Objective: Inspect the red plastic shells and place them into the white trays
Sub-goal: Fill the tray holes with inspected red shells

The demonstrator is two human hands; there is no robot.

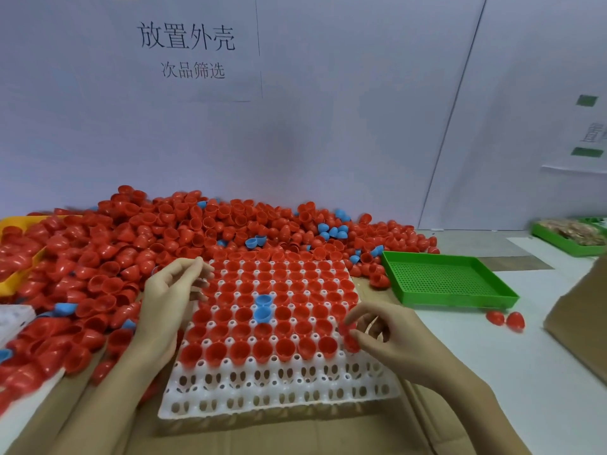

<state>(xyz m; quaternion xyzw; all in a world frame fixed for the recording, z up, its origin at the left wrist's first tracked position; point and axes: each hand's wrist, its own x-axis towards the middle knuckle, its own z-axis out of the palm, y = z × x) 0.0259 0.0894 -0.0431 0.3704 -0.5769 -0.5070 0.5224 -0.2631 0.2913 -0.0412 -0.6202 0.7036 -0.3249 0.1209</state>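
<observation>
A white tray [279, 385] lies in front of me on cardboard. Most of its cups hold red shells [289, 290], and two blue shells [262, 307] sit near the middle. The two nearest rows have no shells in them. My right hand [387, 336] pinches a red shell [349, 336] at the tray's right edge. My left hand [170, 297] hovers over the tray's left edge with fingers loosely bent and holds nothing. A big heap of loose red shells [131, 244], with a few blue ones, lies behind and to the left.
A green perforated tray [443, 280] stands at the right, with two loose red shells [505, 318] in front of it. A second green tray [571, 236] is at far right, a cardboard box [578, 316] at the right edge, a yellow bin [13, 224] at far left.
</observation>
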